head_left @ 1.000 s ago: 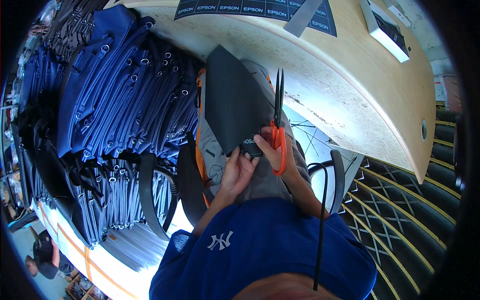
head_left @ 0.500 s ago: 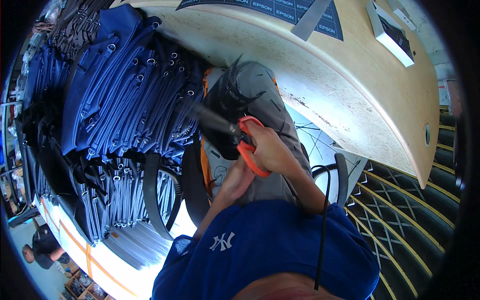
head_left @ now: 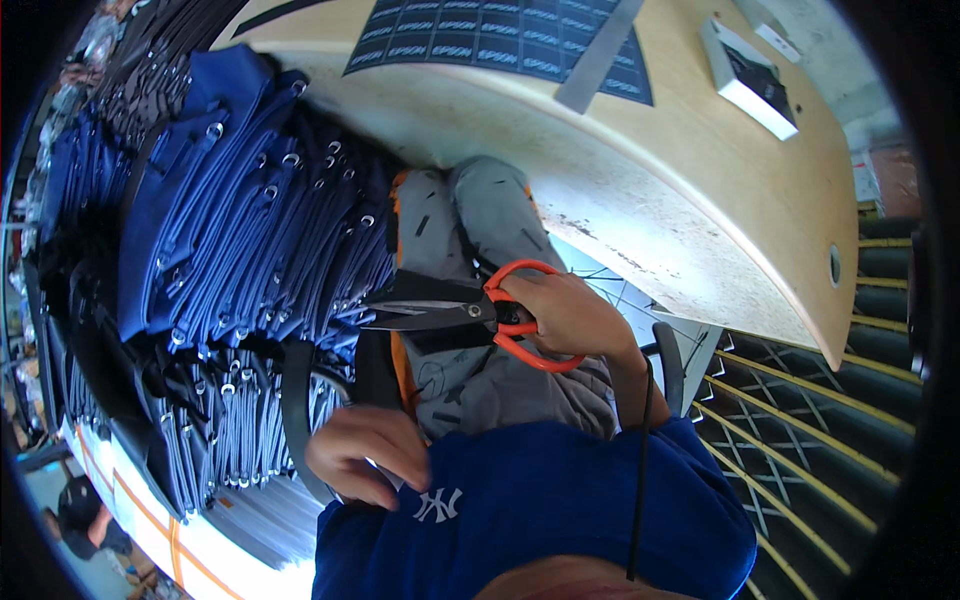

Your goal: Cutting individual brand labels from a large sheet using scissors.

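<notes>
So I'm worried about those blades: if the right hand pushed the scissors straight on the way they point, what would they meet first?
The right hand holds orange-handled scissors pointing to the person's left. Straight on, the tips would probably first meet the stack of blue fabric pieces, though depth is unclear.

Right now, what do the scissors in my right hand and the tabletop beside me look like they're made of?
The scissors: dark, glossy blades, likely steel, with bright orange loop handles that look like smooth plastic; the right hand grips them. The tabletop: pale tan with a matte face and a curved, scuffed, speckled edge, probably laminated board or plywood, though no grain shows clearly.
</notes>
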`<state>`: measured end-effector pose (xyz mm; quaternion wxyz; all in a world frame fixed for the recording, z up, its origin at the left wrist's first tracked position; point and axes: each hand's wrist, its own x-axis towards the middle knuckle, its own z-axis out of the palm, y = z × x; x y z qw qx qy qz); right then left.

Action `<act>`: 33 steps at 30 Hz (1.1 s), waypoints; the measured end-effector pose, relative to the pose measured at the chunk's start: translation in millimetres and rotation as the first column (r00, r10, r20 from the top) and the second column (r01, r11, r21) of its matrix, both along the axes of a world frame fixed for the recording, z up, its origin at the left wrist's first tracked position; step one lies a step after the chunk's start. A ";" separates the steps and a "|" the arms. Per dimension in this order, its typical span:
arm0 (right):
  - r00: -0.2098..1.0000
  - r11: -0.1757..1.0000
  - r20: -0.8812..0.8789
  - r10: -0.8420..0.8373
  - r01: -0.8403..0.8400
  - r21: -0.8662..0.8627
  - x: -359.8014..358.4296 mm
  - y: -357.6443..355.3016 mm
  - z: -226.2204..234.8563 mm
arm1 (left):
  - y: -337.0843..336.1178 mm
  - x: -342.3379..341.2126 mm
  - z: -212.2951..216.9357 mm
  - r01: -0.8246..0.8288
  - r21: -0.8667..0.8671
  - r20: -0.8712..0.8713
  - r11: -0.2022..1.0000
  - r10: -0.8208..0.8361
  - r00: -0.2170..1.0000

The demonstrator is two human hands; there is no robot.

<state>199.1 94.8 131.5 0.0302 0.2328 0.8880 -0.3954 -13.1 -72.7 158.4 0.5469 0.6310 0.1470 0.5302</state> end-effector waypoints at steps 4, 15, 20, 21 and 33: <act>0.994 0.994 -0.050 -0.096 0.098 0.040 23.0 -0.9 -12.3 | 22.1 -21.8 -31.8 -0.622 -0.187 -0.081 0.760 0.619 0.781; 0.960 0.967 -0.124 -0.253 0.254 -0.007 40.8 10.4 -12.0 | 117.8 15.2 -89.3 -0.441 -0.330 -0.339 0.835 0.331 0.881; 0.931 0.942 -0.152 -0.331 0.317 -0.107 38.4 14.1 -9.0 | 120.7 -9.6 -115.9 -0.055 -0.578 -0.308 0.814 -0.155 0.939; 0.929 0.940 -0.153 -0.337 0.322 -0.111 36.6 14.4 -6.6 | 117.7 -10.1 -111.7 -0.052 -0.581 -0.310 0.812 -0.162 0.937; 0.743 0.819 -0.352 -0.570 0.549 -0.168 -2.9 21.2 0.5 | 18.7 -40.6 -112.3 -0.086 -0.607 0.032 0.790 0.133 0.991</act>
